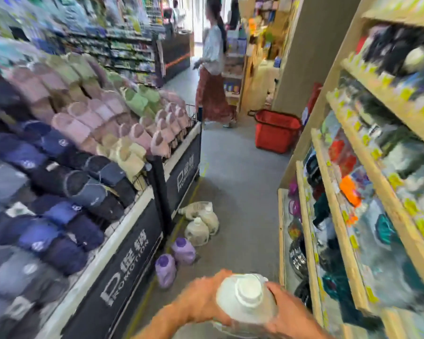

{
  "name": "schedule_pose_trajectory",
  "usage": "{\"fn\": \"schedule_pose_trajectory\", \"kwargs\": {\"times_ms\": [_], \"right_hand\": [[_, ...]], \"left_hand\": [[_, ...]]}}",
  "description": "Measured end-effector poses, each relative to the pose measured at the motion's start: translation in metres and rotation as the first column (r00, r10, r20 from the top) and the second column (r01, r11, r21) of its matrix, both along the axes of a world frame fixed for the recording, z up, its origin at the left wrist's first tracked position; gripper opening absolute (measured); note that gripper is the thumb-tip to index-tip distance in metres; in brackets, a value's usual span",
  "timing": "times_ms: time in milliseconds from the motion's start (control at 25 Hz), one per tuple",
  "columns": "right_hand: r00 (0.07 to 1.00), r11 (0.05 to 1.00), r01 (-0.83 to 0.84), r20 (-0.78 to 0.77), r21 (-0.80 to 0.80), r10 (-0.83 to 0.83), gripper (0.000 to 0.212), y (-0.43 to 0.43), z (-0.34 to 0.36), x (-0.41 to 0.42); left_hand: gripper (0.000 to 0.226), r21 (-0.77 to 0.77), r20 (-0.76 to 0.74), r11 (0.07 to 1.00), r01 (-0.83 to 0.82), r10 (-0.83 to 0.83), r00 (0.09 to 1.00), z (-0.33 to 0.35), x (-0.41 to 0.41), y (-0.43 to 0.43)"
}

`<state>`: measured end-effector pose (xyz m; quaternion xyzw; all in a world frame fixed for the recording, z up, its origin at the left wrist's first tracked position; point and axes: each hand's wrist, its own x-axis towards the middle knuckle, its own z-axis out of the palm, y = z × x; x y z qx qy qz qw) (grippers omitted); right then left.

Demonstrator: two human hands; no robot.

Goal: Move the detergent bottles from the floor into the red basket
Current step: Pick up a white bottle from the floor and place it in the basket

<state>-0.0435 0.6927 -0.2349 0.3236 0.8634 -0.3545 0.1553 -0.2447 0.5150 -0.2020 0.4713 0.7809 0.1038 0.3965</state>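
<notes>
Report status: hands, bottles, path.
Left hand, right hand grip white bottle. Floor: two purple bottles, three beige bottles. Basket ahead down aisle; person left of it.

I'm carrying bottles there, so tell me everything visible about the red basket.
The red basket looks like plastic: a boxy body narrowing downward, open top, dark rim, dark handle jutting from its left end as seen. It stands upright on the grey floor at the aisle's far end, close beside the wooden shelving. Its inside is hidden.

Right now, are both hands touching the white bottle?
Touching. The head view shows the left hand and the right hand gripping opposite sides of the white bottle, with no gap showing.
</notes>
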Motion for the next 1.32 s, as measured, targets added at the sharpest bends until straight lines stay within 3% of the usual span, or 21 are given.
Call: {"fn": "schedule_pose_trajectory", "kwargs": {"times_ms": [40, 120, 200, 480, 600, 800, 960, 1120, 1320], "right_hand": [[0.999, 0.997, -0.019, -0.038, 0.072, 0.022, 0.092, -0.010, 0.036, -0.005], [0.993, 0.997, -0.050, -0.109, 0.053, 0.055, 0.090, -0.018, 0.081, -0.017], [0.980, 0.992, -0.113, -0.162, 0.053, 0.120, 0.082, -0.025, 0.106, -0.033], [0.887, 0.925, -0.373, -0.263, 0.074, 0.379, 0.077, -0.034, 0.142, -0.109], [0.806, 0.842, -0.535, -0.256, 0.073, 0.534, 0.076, -0.045, 0.144, -0.146], [0.572, 0.607, -0.785, -0.234, 0.121, 0.786, 0.083, -0.113, 0.148, -0.199], [0.356, 0.393, -0.913, -0.255, 0.108, 0.899, 0.085, -0.199, 0.147, -0.208], [0.099, 0.128, -0.987, -0.257, 0.095, 0.961, 0.081, -0.314, 0.155, -0.193], [-0.195, -0.184, -0.981, -0.285, 0.062, 0.938, 0.084, -0.484, 0.158, -0.119]], "left_hand": [[0.053, 0.095, -0.025, 0.995, 0.009, -0.007, 1.000, 0.024, -0.005, -0.010], [0.080, 0.207, 0.031, 0.975, -0.086, 0.082, 0.996, 0.061, -0.015, -0.024], [0.092, 0.303, 0.052, 0.939, -0.161, 0.152, 0.987, 0.097, -0.023, -0.047], [0.089, 0.366, 0.085, 0.822, -0.437, 0.438, 0.895, 0.132, -0.038, -0.106], [0.089, 0.397, 0.093, 0.717, -0.573, 0.590, 0.802, 0.136, -0.025, -0.136], [0.100, 0.388, 0.097, 0.489, -0.781, 0.821, 0.562, 0.124, 0.012, -0.214], [0.092, 0.413, 0.120, 0.278, -0.867, 0.927, 0.355, 0.125, 0.072, -0.292], [0.087, 0.430, 0.174, -0.003, -0.903, 0.982, 0.079, 0.121, 0.162, -0.378], [0.091, 0.468, 0.249, -0.374, -0.801, 0.925, -0.287, 0.120, 0.306, -0.481]]}}
